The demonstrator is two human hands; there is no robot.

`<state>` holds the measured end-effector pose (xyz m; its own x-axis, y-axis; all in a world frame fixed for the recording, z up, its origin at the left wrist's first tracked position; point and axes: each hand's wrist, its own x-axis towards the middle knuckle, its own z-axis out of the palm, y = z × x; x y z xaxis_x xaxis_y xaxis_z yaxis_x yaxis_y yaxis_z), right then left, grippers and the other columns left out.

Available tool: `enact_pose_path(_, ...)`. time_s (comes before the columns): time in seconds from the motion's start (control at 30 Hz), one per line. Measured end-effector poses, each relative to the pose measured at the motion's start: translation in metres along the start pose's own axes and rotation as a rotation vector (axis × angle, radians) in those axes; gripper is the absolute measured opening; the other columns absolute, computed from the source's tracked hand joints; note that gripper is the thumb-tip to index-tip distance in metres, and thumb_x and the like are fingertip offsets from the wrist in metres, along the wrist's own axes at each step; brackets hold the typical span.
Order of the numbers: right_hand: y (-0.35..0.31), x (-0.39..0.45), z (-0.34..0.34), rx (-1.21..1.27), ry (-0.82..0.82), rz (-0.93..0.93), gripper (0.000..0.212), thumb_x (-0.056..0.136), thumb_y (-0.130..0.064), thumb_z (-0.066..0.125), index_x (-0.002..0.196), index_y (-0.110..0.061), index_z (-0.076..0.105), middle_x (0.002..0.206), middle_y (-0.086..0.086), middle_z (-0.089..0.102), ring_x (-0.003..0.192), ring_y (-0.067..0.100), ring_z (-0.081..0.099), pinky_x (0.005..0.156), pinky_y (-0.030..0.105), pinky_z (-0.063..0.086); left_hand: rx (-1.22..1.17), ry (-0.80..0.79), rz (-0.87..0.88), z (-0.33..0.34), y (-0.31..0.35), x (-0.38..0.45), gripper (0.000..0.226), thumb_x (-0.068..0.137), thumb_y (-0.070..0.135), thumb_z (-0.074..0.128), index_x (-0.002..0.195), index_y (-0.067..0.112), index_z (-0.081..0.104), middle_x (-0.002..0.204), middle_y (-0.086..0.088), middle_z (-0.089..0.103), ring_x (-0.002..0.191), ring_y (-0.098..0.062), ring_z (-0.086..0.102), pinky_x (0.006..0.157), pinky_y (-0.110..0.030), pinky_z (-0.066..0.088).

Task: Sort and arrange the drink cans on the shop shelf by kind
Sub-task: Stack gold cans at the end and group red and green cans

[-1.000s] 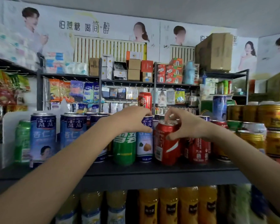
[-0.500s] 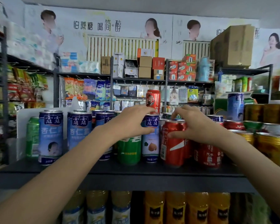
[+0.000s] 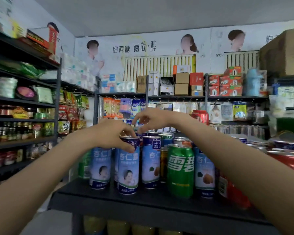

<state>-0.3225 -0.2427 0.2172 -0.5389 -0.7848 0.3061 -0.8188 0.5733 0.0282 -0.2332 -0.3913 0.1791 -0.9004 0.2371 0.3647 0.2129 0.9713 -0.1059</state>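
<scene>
Both our hands have left the red and green cans and shifted left. Our left hand [image 3: 115, 134] pinches the rim of an upright blue can [image 3: 128, 165] at the shelf [image 3: 143, 197] front; our right hand [image 3: 153, 119] hovers loosely curled, empty, just behind, so the left is nearer.

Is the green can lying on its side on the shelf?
No, the green can stands upright on the shelf, between two blue cans.
</scene>
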Motion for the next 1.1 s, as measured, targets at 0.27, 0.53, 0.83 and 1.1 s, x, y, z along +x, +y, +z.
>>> enact_pose_path(0.27,0.017,0.038,0.022,0.125,-0.138,0.048,0.041,0.083,-0.022,0.068,0.122,-0.023,0.057,0.127,0.008,0.055,0.118,0.022,0.05,0.099,0.037,0.04,-0.125,-0.002,0.046,0.002,-0.018,-0.003,0.031,0.075,0.044,0.07,0.102,0.031,0.061,0.108,0.01,0.064,0.102,-0.013,0.059,0.082,-0.027,0.047)
enact_pose_path(0.53,0.009,0.06,0.029,0.09,-0.409,0.246,0.058,0.079,-0.023,0.07,0.133,-0.025,0.046,0.126,0.002,0.048,0.11,0.024,0.048,0.101,0.046,0.042,-0.015,0.061,0.066,0.012,-0.032,0.006,0.037,0.076,0.048,0.068,0.108,0.03,0.063,0.102,0.012,0.066,0.085,-0.006,0.057,0.073,-0.023,0.04)
enact_pose_path(0.83,0.004,0.066,0.026,-0.045,-0.459,0.262,0.058,0.079,-0.029,0.072,0.13,-0.017,0.048,0.138,0.004,0.043,0.125,0.023,0.041,0.104,0.038,0.037,-0.135,0.017,0.108,0.01,-0.038,0.006,0.027,0.078,0.038,0.07,0.103,0.03,0.062,0.095,0.016,0.063,0.087,-0.005,0.06,0.079,-0.023,0.048)
enact_pose_path(1.1,0.013,0.035,-0.03,0.312,0.037,0.221,0.035,0.081,-0.017,0.066,0.112,-0.018,0.049,0.13,0.008,0.041,0.107,0.026,0.048,0.089,0.038,0.048,-0.145,-0.078,0.061,0.009,-0.041,0.025,0.029,0.078,0.03,0.072,0.103,0.028,0.055,0.123,0.006,0.057,0.116,-0.012,0.05,0.099,-0.036,0.041)
